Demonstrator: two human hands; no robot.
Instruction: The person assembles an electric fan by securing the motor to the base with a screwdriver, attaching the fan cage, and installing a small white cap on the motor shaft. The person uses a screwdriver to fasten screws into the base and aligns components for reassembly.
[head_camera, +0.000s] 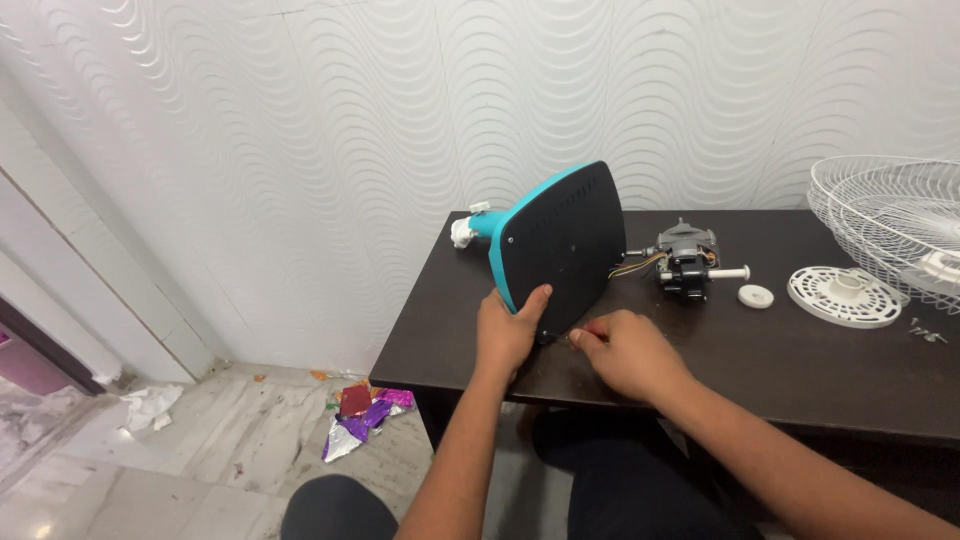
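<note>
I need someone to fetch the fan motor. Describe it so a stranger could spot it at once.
Start at the dark brown table against the white wavy wall. Just right of the teal-and-black fan base that the left hand holds tilted up lies the motor. Unlike the white plastic parts nearby, it is grey metal, with yellow wires and a white shaft.

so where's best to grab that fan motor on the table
Take the motor by its blocky grey body, coming down from above with fingers on its two sides. The thin white shaft sticks out on the right and wires run left to the base, so both ends are probably poor holds.
</note>
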